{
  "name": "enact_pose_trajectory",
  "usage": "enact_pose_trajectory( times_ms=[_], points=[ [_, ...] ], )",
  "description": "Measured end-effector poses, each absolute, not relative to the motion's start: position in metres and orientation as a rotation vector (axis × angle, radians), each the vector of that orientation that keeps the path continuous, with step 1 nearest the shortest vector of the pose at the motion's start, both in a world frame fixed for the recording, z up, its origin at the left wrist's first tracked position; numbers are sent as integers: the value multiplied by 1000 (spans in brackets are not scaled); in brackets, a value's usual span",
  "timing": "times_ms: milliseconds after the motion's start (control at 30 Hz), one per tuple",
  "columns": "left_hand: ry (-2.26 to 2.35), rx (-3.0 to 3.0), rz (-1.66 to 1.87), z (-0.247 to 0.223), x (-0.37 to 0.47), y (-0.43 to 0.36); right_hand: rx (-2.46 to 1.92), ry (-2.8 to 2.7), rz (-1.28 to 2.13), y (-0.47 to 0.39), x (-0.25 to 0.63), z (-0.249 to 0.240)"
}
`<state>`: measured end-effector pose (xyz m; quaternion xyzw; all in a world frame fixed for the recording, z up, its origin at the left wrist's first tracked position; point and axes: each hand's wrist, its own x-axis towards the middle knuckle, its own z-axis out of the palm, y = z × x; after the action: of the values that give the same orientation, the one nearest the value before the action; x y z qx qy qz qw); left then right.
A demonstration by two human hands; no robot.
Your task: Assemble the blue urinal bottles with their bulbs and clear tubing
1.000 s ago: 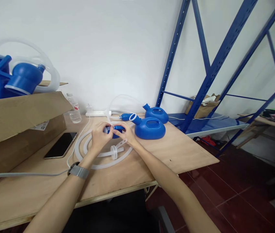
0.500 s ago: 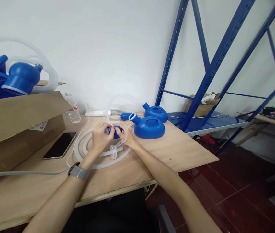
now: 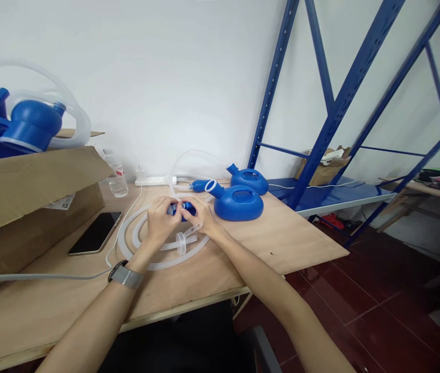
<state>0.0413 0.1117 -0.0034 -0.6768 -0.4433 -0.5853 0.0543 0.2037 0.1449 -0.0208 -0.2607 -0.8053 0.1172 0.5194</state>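
Note:
Both hands meet over a small blue piece (image 3: pixel 189 208) above the table. My left hand (image 3: pixel 162 216) wraps its left side, where a clear part shows between the fingers. My right hand (image 3: pixel 201 213) grips the right side, thumbs nearly touching. The piece is largely hidden by the fingers. Below them a coiled translucent tube (image 3: pixel 125 235) lies on the wood, with a clear disc-shaped cap and strap (image 3: pixel 181 243) by its inner end. Just right of my right hand stands a blue jug (image 3: pixel 239 207) with an angled, white-rimmed spout.
A second blue jug (image 3: pixel 254 181) and a blue bulb-shaped part (image 3: pixel 200 185) stand behind. On the left are an open carton (image 3: pixel 37 181) with blue containers, a phone (image 3: pixel 95 233), a bottle (image 3: pixel 117 181) and a power strip (image 3: pixel 153 181). Blue shelving (image 3: pixel 313 140) rises at the right.
The thumbs and fingers have shifted slightly around the blue piece, and more of my right thumb lies across it. The whole view has moved a little.

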Motion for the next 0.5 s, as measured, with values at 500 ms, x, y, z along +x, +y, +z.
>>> enact_pose_trajectory(
  times_ms=[500],
  points=[
    [-1317, -2110, -1756, -5, 42, 115, -747, -1925, 287, 144, 205, -22]
  ],
)
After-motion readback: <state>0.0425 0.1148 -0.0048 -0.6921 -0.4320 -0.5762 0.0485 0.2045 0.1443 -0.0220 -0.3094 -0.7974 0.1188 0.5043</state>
